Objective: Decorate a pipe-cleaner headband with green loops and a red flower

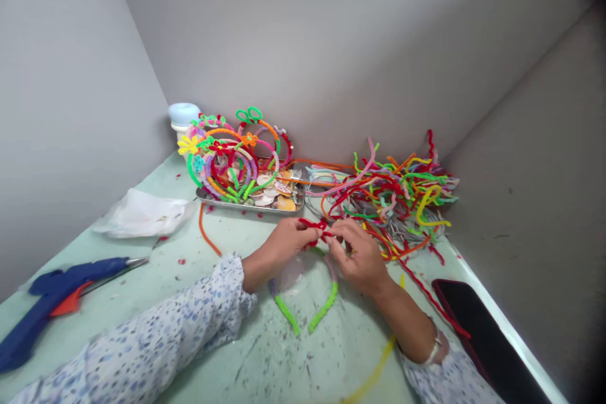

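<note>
Between my two hands is a red pipe cleaner point(313, 225), bent into small loops. My left hand point(284, 241) pinches its left side, fingertips closed. From the other side my right hand point(356, 254) grips it with thumb and fingers pressed together. Just below them a headband point(326, 309) wrapped in green, pink and purple pipe cleaner lies on the table, its two green ends toward me. The top of the headband is partly hidden by my hands, and I cannot tell whether the red piece touches it.
Finished headbands point(227, 164) stand in a metal tray point(250, 207) of shell-like pieces. Loose pipe cleaners point(402, 186) pile up at right. A blue glue gun point(71, 284) and a plastic bag point(144, 214) lie left; a phone point(487, 334) sits at the right edge. Grey walls enclose the table.
</note>
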Demonstrator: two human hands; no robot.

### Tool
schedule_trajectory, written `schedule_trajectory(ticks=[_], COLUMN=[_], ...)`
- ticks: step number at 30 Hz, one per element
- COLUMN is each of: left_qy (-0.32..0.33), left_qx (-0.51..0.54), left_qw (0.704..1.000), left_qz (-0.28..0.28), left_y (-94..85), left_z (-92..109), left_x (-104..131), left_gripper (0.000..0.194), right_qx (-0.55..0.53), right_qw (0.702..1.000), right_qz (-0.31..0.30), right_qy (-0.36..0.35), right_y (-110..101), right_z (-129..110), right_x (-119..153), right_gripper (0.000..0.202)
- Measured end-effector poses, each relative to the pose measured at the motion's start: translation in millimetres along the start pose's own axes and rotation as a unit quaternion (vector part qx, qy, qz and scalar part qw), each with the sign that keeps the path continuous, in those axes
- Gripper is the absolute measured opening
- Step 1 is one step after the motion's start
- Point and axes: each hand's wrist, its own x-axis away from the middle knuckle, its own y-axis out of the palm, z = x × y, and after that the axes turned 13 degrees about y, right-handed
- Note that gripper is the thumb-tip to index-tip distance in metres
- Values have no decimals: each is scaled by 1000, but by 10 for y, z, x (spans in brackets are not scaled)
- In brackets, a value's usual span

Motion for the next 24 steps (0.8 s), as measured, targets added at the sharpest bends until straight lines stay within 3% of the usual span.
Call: schedule_trajectory(ticks=[4,6,8,10,13,15,17,19,21,24], left_qy=[7,31,81,161,283,303,256,167,88,28], left_qx=[-35,-59,-109,-206,-338,-356,-309,-214,-129,-71], left_qw=[999,997,990,963,893,880,913,961,987,996], left_qz=[-9,-23,-43,-62,-88,-86,-68,-52,-44,-37], left_y=[-3,3,10,14,14,17,22,23,17,-4], left_z=[-27,-3,42,87,113,102,82,67,62,60], left_x=[-6,5,36,82,143,153,132,90,47,13], left_gripper=[14,13,12,12,12,12,12,13,15,15], right_qx=[-9,-46,-128,-262,-408,-430,-431,-420,-384,-302], right_qw=[999,993,969,900,761,724,719,741,796,883], right_qz=[-28,-42,-73,-127,-211,-241,-245,-215,-152,-78], right_qy=[38,99,196,326,459,482,486,478,443,351], right_y=[-18,-25,-23,-13,-2,-8,-28,-54,-81,-107], right_z=[-35,-62,-80,-83,-62,-36,-6,19,28,2], right_x=[-5,-22,-43,-61,-74,-78,-85,-96,-108,-114], right_gripper=[11,14,17,15,12,13,17,22,25,24])
